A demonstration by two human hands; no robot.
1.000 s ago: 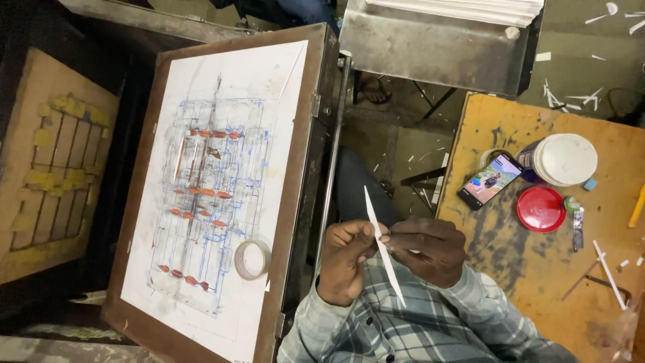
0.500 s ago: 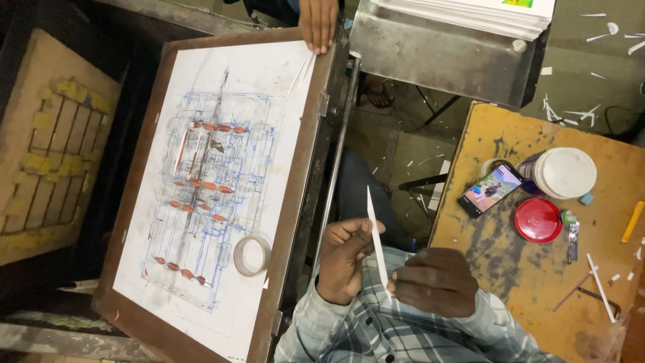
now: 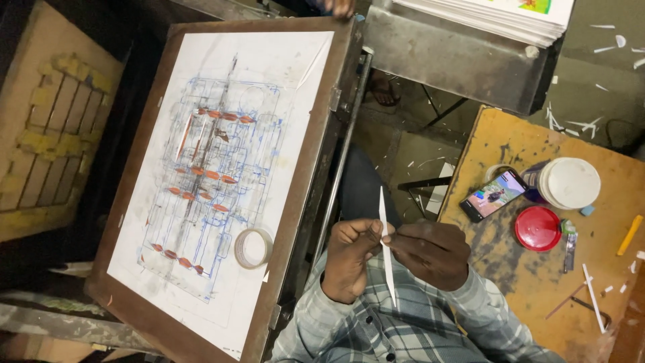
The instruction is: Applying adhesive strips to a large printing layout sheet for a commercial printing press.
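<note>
Workshop floor is showing dark and littered with pale scraps between two work surfaces. Largest item, left of centre: a wooden-framed screen (image 3: 295, 202) lying tilted, carrying a white sheet with a blue and red line pattern (image 3: 208, 181). A roll of clear tape (image 3: 253, 248) is resting on the sheet near its lower right corner. Upper right: a grey metal tray (image 3: 457, 60) is bearing a stack of printed sheets (image 3: 490, 13). Right: a worn yellow table (image 3: 531, 296) is holding a white-lidded tub (image 3: 568, 183), a red lid (image 3: 537, 228) and a phone (image 3: 494, 195) with its screen lit.

Between frame and table, the person's plaid sleeves are occupying the gap. Left hand (image 3: 351, 259) and right hand (image 3: 430, 252) are meeting over the lap, fingertips pressed together and pinching a thin white strip (image 3: 386, 252) from either side. The strip is narrow, long, pointed at its upper tip, standing nearly upright and tilting slightly; its upper end is rising above the knuckles, its lower end is running down over the shirt.

Open room: the strip is clear of the frame's metal edge on the left and the table edge on the right; free space is lying above it, toward the floor.
</note>
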